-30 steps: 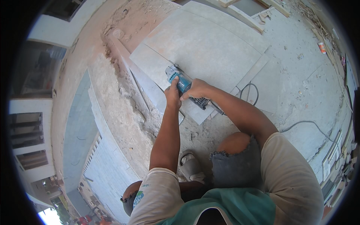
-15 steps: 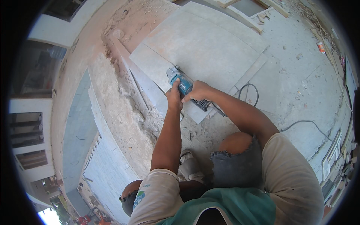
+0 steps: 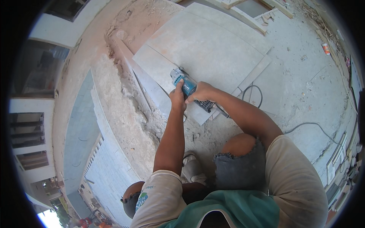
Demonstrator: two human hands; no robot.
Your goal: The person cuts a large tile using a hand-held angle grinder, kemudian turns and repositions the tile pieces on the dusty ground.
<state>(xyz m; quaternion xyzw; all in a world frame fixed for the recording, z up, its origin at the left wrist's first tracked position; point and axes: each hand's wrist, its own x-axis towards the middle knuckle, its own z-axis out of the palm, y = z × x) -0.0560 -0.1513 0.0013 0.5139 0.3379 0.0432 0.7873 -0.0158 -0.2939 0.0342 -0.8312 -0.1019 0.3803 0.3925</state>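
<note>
A teal angle grinder [image 3: 188, 87] with a silver head lies along a straight line in a large pale grey tile [image 3: 213, 38]. My left hand [image 3: 178, 97] is closed round the grinder's body, thumb on top. My right hand [image 3: 201, 92] grips it just behind, over the rear part by a black slotted housing. The disc is mostly hidden under the head. A black cord [image 3: 261, 98] runs from the tool's rear and loops at the tile's right. The tile rests on other slabs and strips [image 3: 260, 68].
My sandalled foot [image 3: 192, 169] and bent knee are below. A broken concrete edge [image 3: 133, 110] runs at left, beside a blue-tiled lower surface [image 3: 110, 163] and a building with windows [image 3: 28, 129]. Timber pieces [image 3: 262, 30] lie at the top, debris and more cord [image 3: 319, 128] at the right.
The grinder and both hands have shifted a little to the right and slightly downward in the picture. My grip is the same; the view itself has shifted very slightly.
</note>
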